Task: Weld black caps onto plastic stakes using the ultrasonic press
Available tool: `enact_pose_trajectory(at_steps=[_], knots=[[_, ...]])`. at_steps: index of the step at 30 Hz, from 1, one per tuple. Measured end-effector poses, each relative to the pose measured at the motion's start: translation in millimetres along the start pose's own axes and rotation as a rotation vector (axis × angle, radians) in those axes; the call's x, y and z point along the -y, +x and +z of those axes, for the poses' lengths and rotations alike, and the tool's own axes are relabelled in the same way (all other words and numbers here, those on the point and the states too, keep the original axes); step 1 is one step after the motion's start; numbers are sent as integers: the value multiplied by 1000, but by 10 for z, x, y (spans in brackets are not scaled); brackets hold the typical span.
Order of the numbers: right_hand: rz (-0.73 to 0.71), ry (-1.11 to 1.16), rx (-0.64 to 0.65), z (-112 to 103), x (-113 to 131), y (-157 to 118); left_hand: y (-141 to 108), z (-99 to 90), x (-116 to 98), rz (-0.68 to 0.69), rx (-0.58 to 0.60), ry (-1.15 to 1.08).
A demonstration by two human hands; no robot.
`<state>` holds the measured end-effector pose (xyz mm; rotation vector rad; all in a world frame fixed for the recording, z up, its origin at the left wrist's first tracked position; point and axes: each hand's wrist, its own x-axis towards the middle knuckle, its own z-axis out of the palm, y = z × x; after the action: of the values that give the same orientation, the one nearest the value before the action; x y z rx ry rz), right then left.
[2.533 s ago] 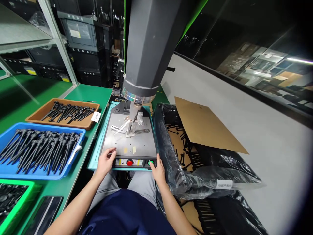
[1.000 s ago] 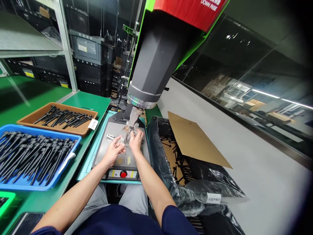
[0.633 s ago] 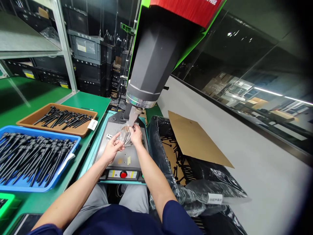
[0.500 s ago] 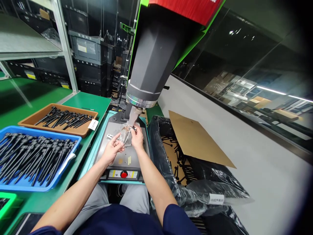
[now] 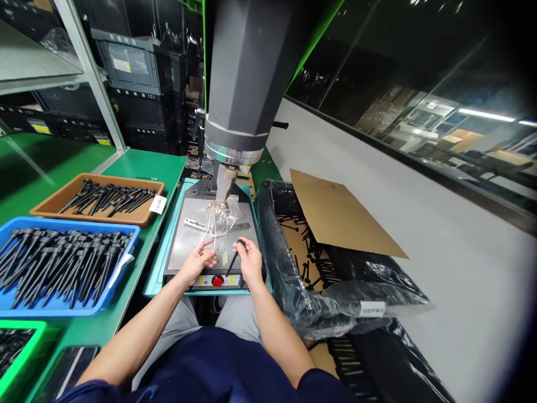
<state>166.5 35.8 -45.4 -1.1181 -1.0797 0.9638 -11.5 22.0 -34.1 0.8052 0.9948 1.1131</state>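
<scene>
My right hand (image 5: 250, 262) is closed around a thin black rod with a thick head (image 5: 233, 263), which slants down to the left over the front of the machine base. My left hand (image 5: 198, 263) is beside it on the left, index finger stretched out and the other fingers partly bent. Thin white cords (image 5: 215, 235) hang down close to its fingertips; whether they touch is unclear. Behind both hands, crumpled clear plastic (image 5: 224, 217) wraps the fixture under the machine's metal tip (image 5: 225, 183). Below them on the base is a red push button (image 5: 217, 281).
To the left, a blue tray (image 5: 136, 238) and a brown tray (image 5: 54, 204) hold many black rods. A green bin (image 5: 39, 341) stands nearer. On the right is a box lined with black plastic (image 5: 289, 280), with cardboard (image 5: 348, 215) over it. The machine's grey column (image 5: 243, 73) hangs overhead.
My right hand has drawn back from the fixture toward me, and the black rod now shows plainly in it. My left hand has come slightly nearer too. The view has shifted.
</scene>
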Motion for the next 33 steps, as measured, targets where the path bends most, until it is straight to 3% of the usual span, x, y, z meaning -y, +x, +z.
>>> enact_pose_trajectory(at_steps=[4,7,9,14,18,22,25,28,30,33], knots=[[-9,-1,74,-36,39,-160,-82,-122,151,-203,54,30],[-57,-57,109,-30,146,-246,-222,-169,239,-282,158,217],[-101,-115,130,-12,224,-297,-329,-135,237,-186,171,313],[-159,-133,160,109,355,-407,-497,103,44,194,47,338],[-96,-14,169,252,392,-458,-492,176,18,202,79,348],[-16,3,184,317,388,-481,-551,91,88,190,79,317],[-1,15,256,281,359,-485,-701,-76,-24,175,57,356],[1,68,309,206,298,-459,-887,-401,-342,216,-133,409],[5,76,327,156,251,-442,-1015,-733,-630,282,-315,485],[8,96,346,106,193,-451,-1187,-1378,-1074,338,-609,752]])
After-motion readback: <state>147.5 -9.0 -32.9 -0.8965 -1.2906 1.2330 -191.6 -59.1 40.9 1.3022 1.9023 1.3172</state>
